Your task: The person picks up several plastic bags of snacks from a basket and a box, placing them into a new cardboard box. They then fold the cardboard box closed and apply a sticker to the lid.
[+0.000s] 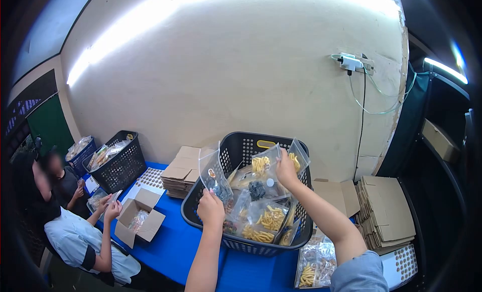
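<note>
A black plastic basket [271, 250] full of clear plastic bags stands in front of me. My left hand [211, 210] is closed on a clear bag [211, 171] with a small label and dark grey contents, lifted upright at the basket's left side. Over the far right part of the basket, my right hand [286, 170] pinches the edge of another clear bag [261, 163] holding yellow, pasta-like pieces. Below the hands lie more bags of yellow pieces [272, 217] and a dark grey coiled bundle [256, 190].
Flattened cardboard boxes [178, 171] are stacked left of the basket, with another stack [386, 211] at right. An open carton [139, 222] stands on the blue table [181, 252]. At left, a co-worker's hands [111, 210] hold a small packet. Bags of yellow pieces [307, 277] lie near my right arm.
</note>
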`<state>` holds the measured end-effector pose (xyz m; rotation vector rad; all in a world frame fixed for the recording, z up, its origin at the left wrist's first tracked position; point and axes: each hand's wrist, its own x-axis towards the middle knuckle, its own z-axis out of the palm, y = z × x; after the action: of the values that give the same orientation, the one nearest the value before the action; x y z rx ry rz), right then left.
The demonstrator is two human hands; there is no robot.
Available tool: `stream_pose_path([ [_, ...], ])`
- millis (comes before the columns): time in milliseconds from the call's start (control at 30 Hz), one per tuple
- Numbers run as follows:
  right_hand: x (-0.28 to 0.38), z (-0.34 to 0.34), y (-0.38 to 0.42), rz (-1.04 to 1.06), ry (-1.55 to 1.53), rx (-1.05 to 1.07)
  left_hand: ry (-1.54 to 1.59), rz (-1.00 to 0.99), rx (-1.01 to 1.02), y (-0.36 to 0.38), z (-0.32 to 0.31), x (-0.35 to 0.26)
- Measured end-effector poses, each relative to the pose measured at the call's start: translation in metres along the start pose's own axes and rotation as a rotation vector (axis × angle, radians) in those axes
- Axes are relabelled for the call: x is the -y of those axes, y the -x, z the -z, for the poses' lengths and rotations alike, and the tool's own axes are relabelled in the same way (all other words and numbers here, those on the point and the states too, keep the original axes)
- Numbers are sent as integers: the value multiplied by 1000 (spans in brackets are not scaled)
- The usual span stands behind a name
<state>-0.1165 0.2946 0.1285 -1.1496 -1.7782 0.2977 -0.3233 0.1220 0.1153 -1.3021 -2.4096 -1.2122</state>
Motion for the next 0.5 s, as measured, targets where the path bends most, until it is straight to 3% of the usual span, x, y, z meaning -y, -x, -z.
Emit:
stream_pose_path([
  [33,1,-5,6,49,29,-92,-1,1,2,0,0,0],
  [100,7,-13,17,1,190,-71,-22,15,35,-1,1,-1],
  [200,21,-23,38,442,433,-159,99,19,23,0,2,-3],
  [233,23,-32,48,434,426,-161,90,14,25,1,-1,0],
  [300,31,-52,63,487,498,64,182,-70,-98,1,-12,5],
  [367,46,-60,78,623,419,371,209,-46,-62,0,-7,4],
  [433,44,-83,102,602,426,681,235,-23,-4,1,-5,5],
  [500,43,-102,128,434,564,1002,195,17,2,3,-3,4],
])
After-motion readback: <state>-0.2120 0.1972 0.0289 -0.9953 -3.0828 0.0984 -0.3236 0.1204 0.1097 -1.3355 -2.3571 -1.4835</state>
